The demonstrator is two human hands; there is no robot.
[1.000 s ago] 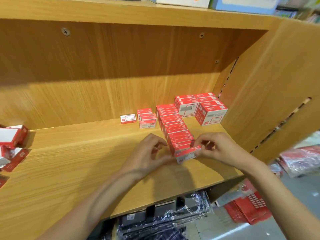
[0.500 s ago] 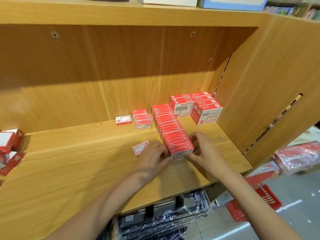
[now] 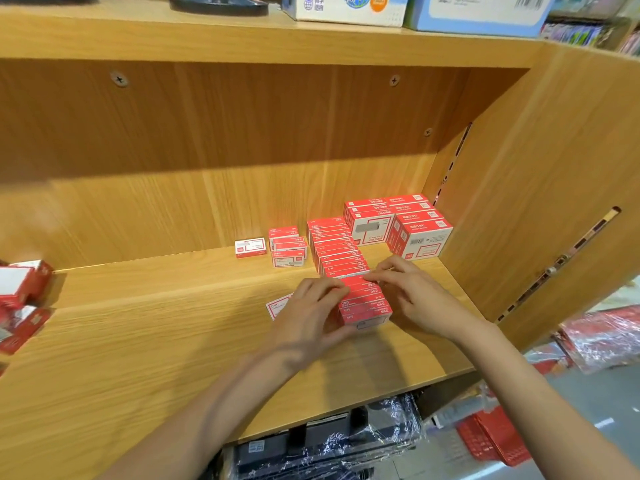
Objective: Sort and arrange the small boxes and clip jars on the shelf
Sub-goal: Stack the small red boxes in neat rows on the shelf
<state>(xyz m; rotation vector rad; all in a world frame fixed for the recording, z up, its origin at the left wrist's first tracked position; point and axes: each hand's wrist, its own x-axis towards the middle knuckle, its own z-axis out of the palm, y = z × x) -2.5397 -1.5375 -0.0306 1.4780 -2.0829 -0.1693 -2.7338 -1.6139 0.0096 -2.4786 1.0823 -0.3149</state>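
Note:
A long row of small red boxes [image 3: 341,258] runs from the back of the wooden shelf [image 3: 138,341] toward its front. Both hands clasp the row's front few boxes [image 3: 365,301]: my left hand [image 3: 311,317] grips their left side, and my right hand [image 3: 412,292] holds their right side with its fingertips on top. A single small box [image 3: 277,304] lies flat on the shelf, partly hidden behind my left hand. Further back stand a short stack of small boxes [image 3: 288,245] and a lone box [image 3: 250,247]. No clip jars are in view.
Larger red and white cartons [image 3: 398,225] fill the back right corner against the side panel [image 3: 540,188]. More red boxes [image 3: 20,299] are heaped at the left edge. Boxes sit on the shelf above [image 3: 346,8]. Wrapped goods and a red basket [image 3: 491,434] lie below.
The box held tilted at the row's front was set down into line. My hands then closed in on both sides of the row's front end. The camera drew nearer.

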